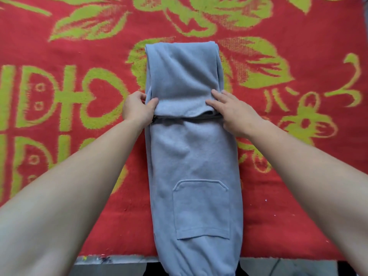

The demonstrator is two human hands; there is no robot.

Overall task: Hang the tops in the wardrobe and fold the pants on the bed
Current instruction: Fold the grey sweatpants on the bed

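Grey sweatpants (191,160) lie lengthwise on the bed, leg on leg, with a patch pocket facing up near me. Their far part is folded back toward me, and the folded edge ends at mid-length. My left hand (137,108) pinches the left corner of that folded edge between thumb and fingers. My right hand (233,112) rests on the right corner, fingers spread flat on the cloth. The waist end hangs over the near edge of the bed.
A red bedspread (79,96) with a green floral and lettered pattern covers the bed all around the pants. The bed's near edge (111,259) and a strip of grey floor show at the bottom.
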